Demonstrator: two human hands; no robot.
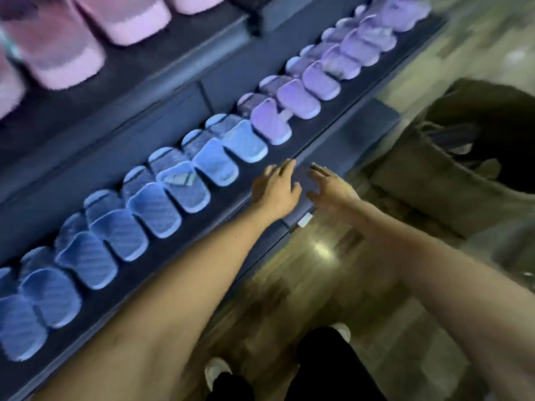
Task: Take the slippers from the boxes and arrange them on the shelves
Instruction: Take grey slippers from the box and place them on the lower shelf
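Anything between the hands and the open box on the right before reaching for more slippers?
Nothing visible does. The left hand and right hand flank a blurred dark item at the front of the shelf; the box stands open to their right, only floor between.

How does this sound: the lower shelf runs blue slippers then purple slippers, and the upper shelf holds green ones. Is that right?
Not quite. The head view shows the upper shelf holds pink slippers, not green ones. The rest stands: the lower shelf runs blue slippers then purple slippers.
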